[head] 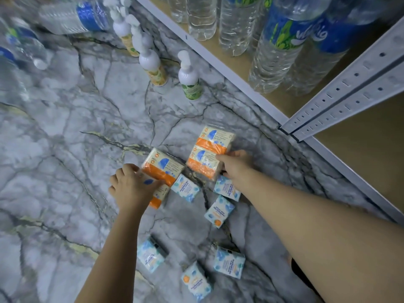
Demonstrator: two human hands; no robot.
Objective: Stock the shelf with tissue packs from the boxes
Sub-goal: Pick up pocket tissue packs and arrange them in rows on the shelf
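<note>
Two orange-banded tissue multipacks lie on the marble floor. My left hand (pixel 133 186) grips the nearer-left multipack (pixel 162 166) from its left side, thumb over its top. My right hand (pixel 236 164) holds the right multipack (pixel 209 149) at its near right edge. Around them lie several small blue-and-white mini tissue packs: one between the hands (pixel 185 188), two below my right hand (pixel 226 189) (pixel 219 212), and three closer to me (pixel 150 254) (pixel 229 262) (pixel 196 281). The shelf board (pixel 358 149) at the right, past the white upright (pixel 349 95), is bare.
White pump bottles (pixel 189 77) stand on the floor by the shelf edge. Water bottles (pixel 279 47) fill the shelf section at the top right; more water bottles (pixel 72 16) lie on the floor at the top left.
</note>
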